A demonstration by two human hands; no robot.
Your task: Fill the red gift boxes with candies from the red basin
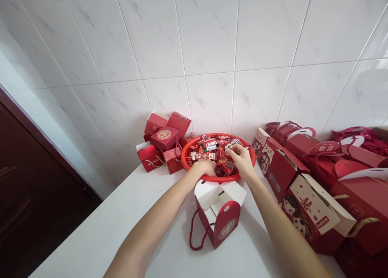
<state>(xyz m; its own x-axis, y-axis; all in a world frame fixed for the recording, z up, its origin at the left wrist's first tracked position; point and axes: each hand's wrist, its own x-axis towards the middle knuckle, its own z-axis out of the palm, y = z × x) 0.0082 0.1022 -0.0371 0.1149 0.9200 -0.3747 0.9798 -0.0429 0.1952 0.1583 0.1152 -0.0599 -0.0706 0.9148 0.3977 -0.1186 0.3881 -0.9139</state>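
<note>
A red plastic basin (184, 165) full of wrapped sweets (222, 165) stands against the wall. Inside its near left part, my left hand (207, 167) is curled down among the sweets; its fingertips and whatever they hold are hidden. My right hand (243, 161), over the basin's right side, pinches a small red wrapped candy (228, 149) between thumb and fingers. Directly in front of the basin sits an open red gift box (226, 225), flaps up, with a red cord handle looped at its left. Its visible inside is white with no sweets showing.
Several small red boxes (166, 137) are piled left of the basin. Many larger red gift boxes (283, 169), some with rope handles, crowd the right side. All stand on a white table (121, 213) against a tiled wall (209, 100). A dark door (36, 169) is at far left.
</note>
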